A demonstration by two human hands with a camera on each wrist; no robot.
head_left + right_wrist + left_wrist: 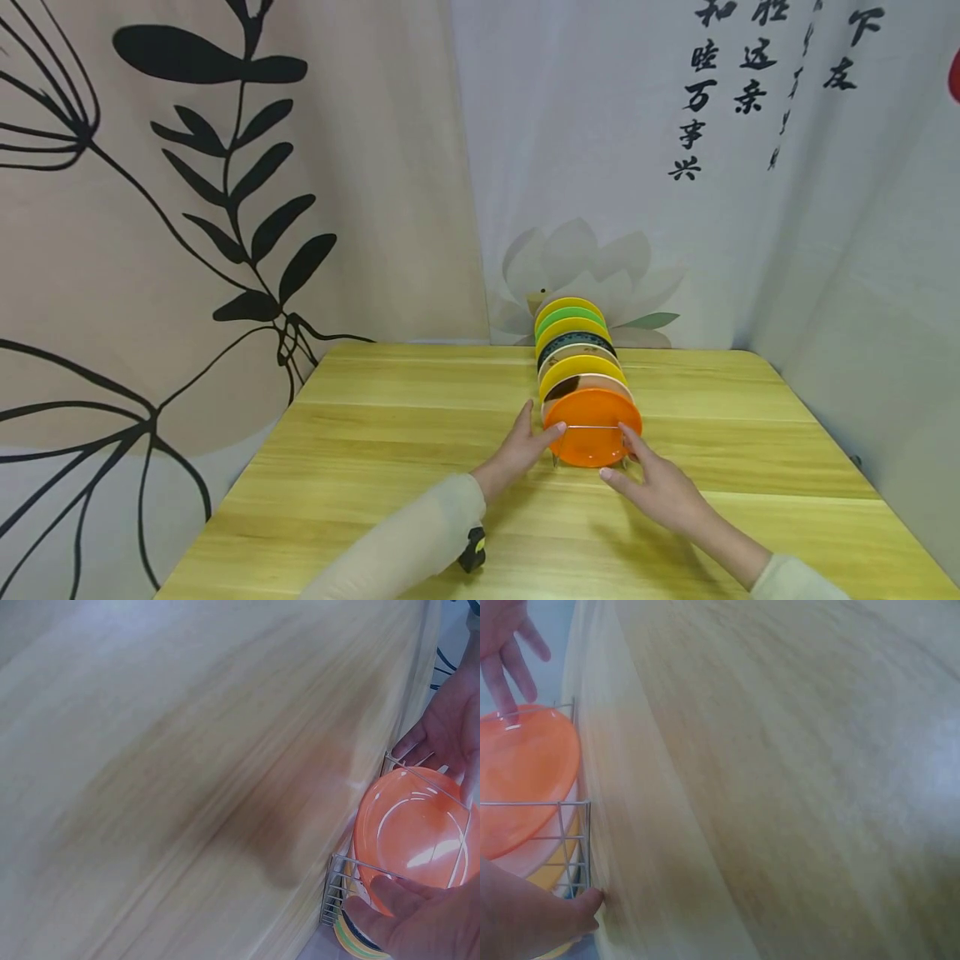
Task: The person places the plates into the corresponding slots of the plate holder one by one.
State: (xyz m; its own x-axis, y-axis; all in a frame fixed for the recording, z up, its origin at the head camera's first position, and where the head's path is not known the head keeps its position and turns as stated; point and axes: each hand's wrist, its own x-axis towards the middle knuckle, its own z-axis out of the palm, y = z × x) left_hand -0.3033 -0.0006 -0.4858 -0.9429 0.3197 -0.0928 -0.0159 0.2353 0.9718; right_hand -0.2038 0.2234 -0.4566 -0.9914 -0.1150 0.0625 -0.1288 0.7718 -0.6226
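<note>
A wire rack (592,427) holds a row of upright plates running away from me. Frontmost is an orange plate (592,450), with white-rimmed, yellow (583,365), dark-patterned and green (570,314) plates behind it. At the rack's left side is my left hand (517,450), its thumb by the front wire and the other fingers extended along the side. My right hand (663,492) is at the right side, with a fingertip at the front wire's right end and the thumb lower down. Both hands have loosely extended fingers; the wrist views show the rack's side grid (570,855).
The rack stands on a wood-grain table (375,467), toward its far edge. Behind hangs a printed cloth (390,167) with black plants and writing, and another cloth side (885,275) borders the right. A small black item (472,550) sits beside my left sleeve.
</note>
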